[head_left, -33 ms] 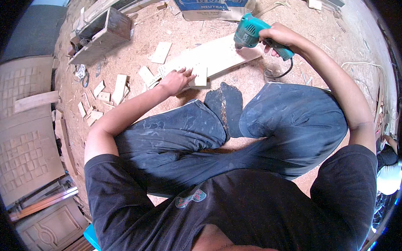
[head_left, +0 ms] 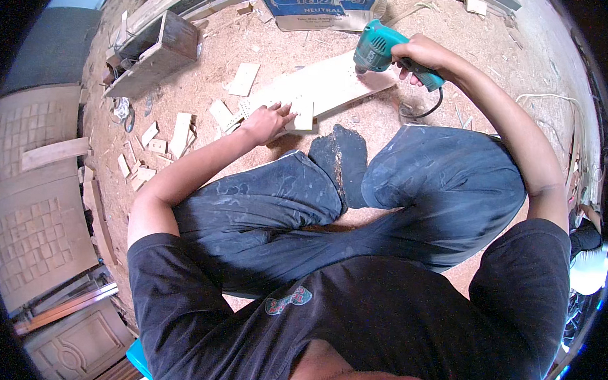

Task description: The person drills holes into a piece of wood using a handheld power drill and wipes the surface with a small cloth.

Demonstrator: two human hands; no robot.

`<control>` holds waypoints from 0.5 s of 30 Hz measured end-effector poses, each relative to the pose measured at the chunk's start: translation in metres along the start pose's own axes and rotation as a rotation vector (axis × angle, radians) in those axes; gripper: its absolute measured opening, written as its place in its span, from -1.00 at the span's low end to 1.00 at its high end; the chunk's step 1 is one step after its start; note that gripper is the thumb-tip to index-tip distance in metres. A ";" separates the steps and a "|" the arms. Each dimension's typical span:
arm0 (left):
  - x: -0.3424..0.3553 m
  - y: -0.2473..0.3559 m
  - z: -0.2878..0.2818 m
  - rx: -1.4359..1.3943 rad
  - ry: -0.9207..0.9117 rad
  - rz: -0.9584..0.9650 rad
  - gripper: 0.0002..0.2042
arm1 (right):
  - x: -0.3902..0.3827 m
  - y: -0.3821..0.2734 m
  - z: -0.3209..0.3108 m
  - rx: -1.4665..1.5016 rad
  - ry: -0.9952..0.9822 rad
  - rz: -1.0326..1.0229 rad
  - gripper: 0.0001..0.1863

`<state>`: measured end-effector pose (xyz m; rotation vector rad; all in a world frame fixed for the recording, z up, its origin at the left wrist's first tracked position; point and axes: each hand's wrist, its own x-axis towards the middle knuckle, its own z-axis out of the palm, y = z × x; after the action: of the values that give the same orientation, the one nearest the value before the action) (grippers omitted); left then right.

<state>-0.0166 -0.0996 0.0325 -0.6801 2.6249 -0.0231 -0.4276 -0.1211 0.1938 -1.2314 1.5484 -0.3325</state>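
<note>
My right hand [head_left: 424,55] is wrapped round the handle of a teal power drill [head_left: 378,46], whose cord drops from the grip. The drill's nose points down at the right end of a long pale wooden board [head_left: 328,80] lying over the sawdust. I cannot make out the bit or whether it enters the wood. Toward the board's left end, my left hand [head_left: 269,120] lies with fingers spread, pressing on the wood. Next to its fingertips is a small pale block [head_left: 304,116], and by the wrist a piece dotted with holes [head_left: 243,109].
Loose wood offcuts [head_left: 181,133] litter the sawdust on the left. A wooden box [head_left: 158,51] stands farther back, and a blue and white carton [head_left: 320,11] sits beyond the board. Carved panels [head_left: 34,241] line the left side. A pale cable [head_left: 555,97] runs at right.
</note>
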 end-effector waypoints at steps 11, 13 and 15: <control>0.000 0.000 -0.008 -0.029 -0.054 -0.005 -0.47 | 0.006 0.001 0.003 0.011 -0.008 0.015 -0.68; 0.001 0.000 -0.009 -0.033 -0.057 -0.004 -0.47 | 0.011 0.006 0.005 -0.018 0.006 0.003 -0.67; 0.002 0.001 -0.010 -0.045 -0.076 -0.007 -0.47 | 0.005 -0.003 0.010 -0.064 0.010 -0.002 -0.67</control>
<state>-0.0229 -0.1003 0.0408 -0.6916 2.5576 0.0588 -0.4168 -0.1224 0.1890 -1.2824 1.5772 -0.2932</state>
